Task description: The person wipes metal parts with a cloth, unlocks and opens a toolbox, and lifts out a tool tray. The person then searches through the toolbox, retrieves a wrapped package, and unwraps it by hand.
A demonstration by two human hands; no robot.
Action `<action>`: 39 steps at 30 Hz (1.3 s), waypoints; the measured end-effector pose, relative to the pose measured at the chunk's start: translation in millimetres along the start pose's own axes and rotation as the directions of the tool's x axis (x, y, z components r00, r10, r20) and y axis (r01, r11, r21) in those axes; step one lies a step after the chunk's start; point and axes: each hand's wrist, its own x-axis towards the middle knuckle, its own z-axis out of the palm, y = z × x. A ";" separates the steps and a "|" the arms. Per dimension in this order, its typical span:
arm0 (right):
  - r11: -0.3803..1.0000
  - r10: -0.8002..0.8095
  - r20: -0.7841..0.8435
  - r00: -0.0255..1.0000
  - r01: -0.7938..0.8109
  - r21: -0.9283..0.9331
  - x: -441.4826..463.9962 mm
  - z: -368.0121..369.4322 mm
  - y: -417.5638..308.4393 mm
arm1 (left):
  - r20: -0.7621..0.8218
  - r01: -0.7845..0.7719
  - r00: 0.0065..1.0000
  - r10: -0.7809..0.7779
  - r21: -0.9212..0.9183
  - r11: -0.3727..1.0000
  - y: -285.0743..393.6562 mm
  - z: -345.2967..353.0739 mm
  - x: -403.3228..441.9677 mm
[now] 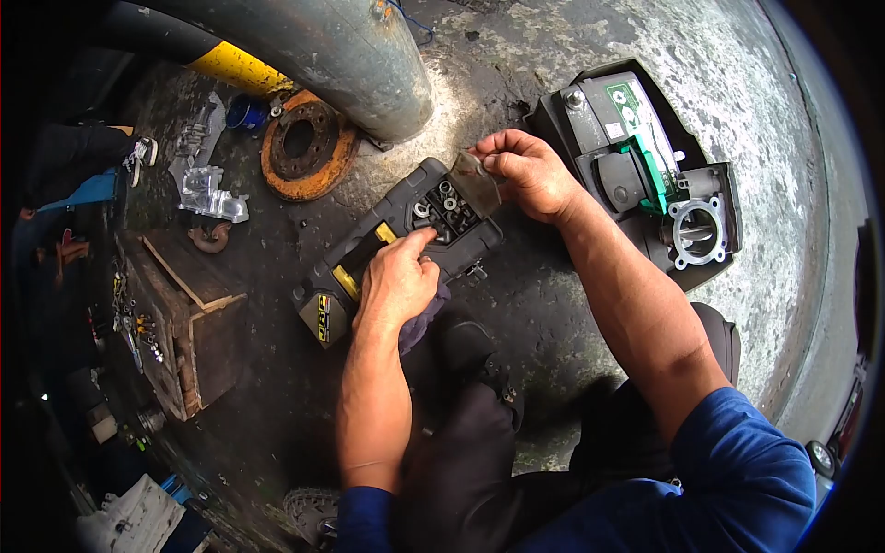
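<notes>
A black toolbox [419, 191] with yellow latches lies on the dark floor, and a small compartment at its upper end holds several metal nuts and sockets [446, 205]. My right hand [530, 175] pinches the compartment's translucent lid [477, 187], which is raised. My left hand [401, 281] reaches over the box from below, its index fingertip at the edge of the small parts and its other fingers curled. Whether those fingers hold anything is hidden. A purple cloth [425, 318] shows beside my left hand.
A rusty orange disc [346, 152] leans near a thick grey post [369, 69]. At the right, a black tray [722, 276] holds a battery [604, 111] and a metal throttle part [698, 230]. A wooden box [217, 346] stands at left; another person's shoe [138, 161] is beyond.
</notes>
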 end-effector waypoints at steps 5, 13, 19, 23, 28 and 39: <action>1.000 0.003 0.005 1.000 -0.003 0.012 0.4 0.2 1.2 | 0.080 0.214 0.974 -0.214 0.007 0.977 12.8 -10.1 5.1; 1.000 0.024 -0.011 1.000 -0.024 0.012 -0.4 1.1 -0.9 | -0.011 0.126 0.992 -0.126 0.075 0.989 -0.2 0.4 5.3; 1.000 0.017 -0.009 1.000 -0.017 -0.007 -1.1 2.0 -2.7 | 0.074 0.189 0.979 -0.192 0.044 0.981 8.1 -9.1 3.2; 1.000 0.002 0.005 1.000 -0.002 -0.013 -0.3 0.9 -0.5 | -0.087 0.128 0.988 -0.125 0.030 0.991 -7.5 4.8 3.0; 1.000 0.004 0.012 1.000 -0.004 -0.011 0.3 -0.5 0.4 | 0.052 0.149 0.987 -0.151 0.045 0.988 1.3 -5.5 4.1; 1.000 0.000 0.001 1.000 0.000 -0.030 -0.9 0.5 0.7 | -0.038 0.133 0.991 -0.130 0.072 0.989 -7.5 0.8 7.9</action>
